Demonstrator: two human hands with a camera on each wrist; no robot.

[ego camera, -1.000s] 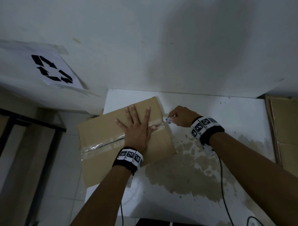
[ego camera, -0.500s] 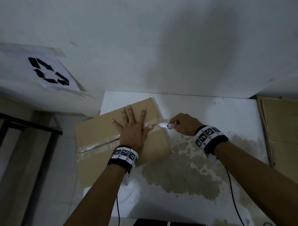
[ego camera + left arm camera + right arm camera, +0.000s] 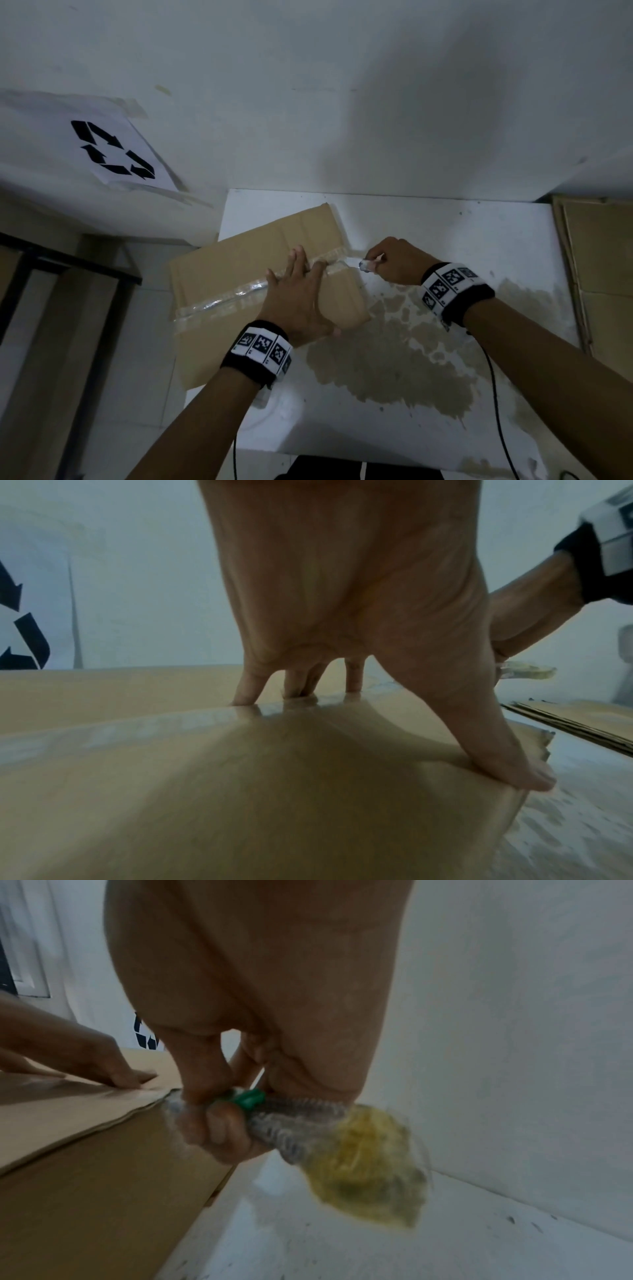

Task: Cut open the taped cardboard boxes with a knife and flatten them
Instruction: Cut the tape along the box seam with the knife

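Observation:
A brown cardboard box point(image 3: 239, 270) lies on the white table point(image 3: 445, 233), its left part hanging over the table's edge. Clear tape point(image 3: 233, 299) runs along its top seam. My left hand point(image 3: 298, 294) presses on the box top point(image 3: 240, 791), fingers straight at the seam and thumb on the near flap's right edge. My right hand point(image 3: 394, 260) grips a utility knife point(image 3: 365, 265) just off the seam's right end. The right wrist view shows the knife point(image 3: 308, 1118) with a green slider and a wrapped handle; its blade is hidden.
Flattened cardboard point(image 3: 603, 260) lies at the table's right side. A brown stain point(image 3: 394, 359) covers the table's middle. A recycling sign point(image 3: 113, 150) hangs on the wall at left, above a black frame point(image 3: 68, 260). Wrist cables point(image 3: 496, 394) trail toward me.
My left hand has slid right along the seam and turned, the thumb dropping to the near flap's right edge. The right hand with the knife has drawn slightly off the box's end.

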